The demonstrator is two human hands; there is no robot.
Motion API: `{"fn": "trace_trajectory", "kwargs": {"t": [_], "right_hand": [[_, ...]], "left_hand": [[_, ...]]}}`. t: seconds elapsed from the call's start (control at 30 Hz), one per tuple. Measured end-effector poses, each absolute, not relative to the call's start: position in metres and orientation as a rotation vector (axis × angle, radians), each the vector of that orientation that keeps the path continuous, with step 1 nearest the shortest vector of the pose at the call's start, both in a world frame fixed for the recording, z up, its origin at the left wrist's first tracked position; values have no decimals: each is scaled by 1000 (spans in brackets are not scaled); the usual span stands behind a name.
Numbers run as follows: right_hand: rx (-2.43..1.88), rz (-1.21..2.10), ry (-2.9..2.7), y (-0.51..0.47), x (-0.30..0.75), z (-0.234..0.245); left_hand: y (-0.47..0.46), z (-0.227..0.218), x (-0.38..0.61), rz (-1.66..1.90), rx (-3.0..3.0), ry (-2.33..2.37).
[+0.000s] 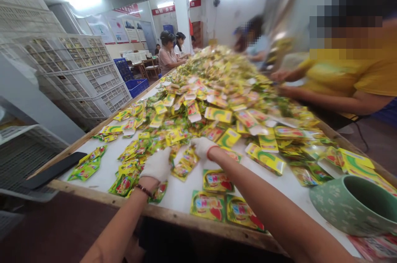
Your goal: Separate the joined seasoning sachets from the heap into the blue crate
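My gloved left hand (156, 166) and right hand (203, 148) flank a yellow packet (187, 164) just before the heap (217, 85) on the white tabletop (101, 172), finger closure too blurred to tell; light, even support from both sides should limit creasing.

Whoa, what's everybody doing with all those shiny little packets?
Someone in white gloves has their left hand and right hand at a shiny packet; it's too blurry to tell how the fingers grip it. A big pile of packets and boxes covers much of the table. Three flat packs lie near the front edge, and a green pot stands at the right. A person in yellow and others sit around the pile.
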State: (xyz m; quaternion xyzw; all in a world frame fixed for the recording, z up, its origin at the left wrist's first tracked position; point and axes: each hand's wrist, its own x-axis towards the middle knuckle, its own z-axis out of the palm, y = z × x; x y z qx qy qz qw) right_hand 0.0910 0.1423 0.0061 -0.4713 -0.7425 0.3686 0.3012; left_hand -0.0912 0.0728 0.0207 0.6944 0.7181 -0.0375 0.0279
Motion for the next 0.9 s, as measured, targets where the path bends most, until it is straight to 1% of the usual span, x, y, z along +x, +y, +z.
{"fn": "trace_trajectory", "kwargs": {"t": [0.13, 0.27, 0.37, 0.43, 0.53, 0.7, 0.8, 0.9], "right_hand": [[-1457, 943, -2281, 142, 95, 10], [-1450, 888, -2489, 138, 98, 19], [-1460, 863, -2527, 136, 99, 19], [-1482, 866, -2490, 135, 101, 15], [-1490, 890, -2358, 133, 105, 8], [-1435, 916, -2013, 125, 121, 12], [-1379, 976, -1872, 113, 135, 16], [-1202, 1152, -1718, 102, 146, 12]], "left_hand": [[73, 24, -96, -137, 2173, 2141], [73, 25, -100, -42, 2212, 2029], [75, 27, -107, 86, 2125, 2038], [76, 31, -113, 227, 2034, 2086], [76, 38, -118, 538, 1872, 2107], [74, 29, -98, 1045, 1466, 1859], [74, 16, -70, 1212, 1238, 1616], [76, 7, -40, 1264, 1102, 1403]]}}
